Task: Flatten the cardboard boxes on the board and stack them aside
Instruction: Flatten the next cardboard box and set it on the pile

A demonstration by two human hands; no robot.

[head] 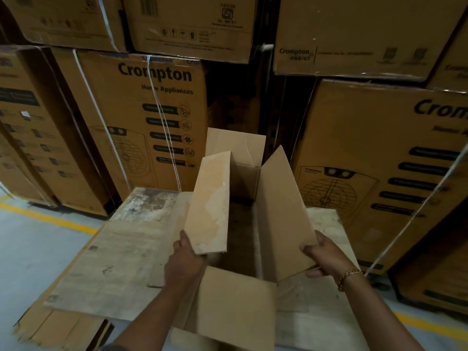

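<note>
An open brown cardboard box (243,178) stands on the worn wooden board (126,239), all of its top flaps raised. My left hand (184,252) grips the near end of the long left flap (210,201). My right hand (326,257), with a gold bracelet on the wrist, grips the near end of the long right flap (283,214). The near short flap (235,307) leans out toward me between my forearms. The far short flap (235,145) stands upright. The box's inside is dark and looks empty.
Tall strapped Crompton appliance cartons (141,122) are stacked close behind the board, with more on the right (379,160). Flattened cardboard (60,328) lies under the board's left edge. Grey floor with a yellow line (45,216) lies to the left.
</note>
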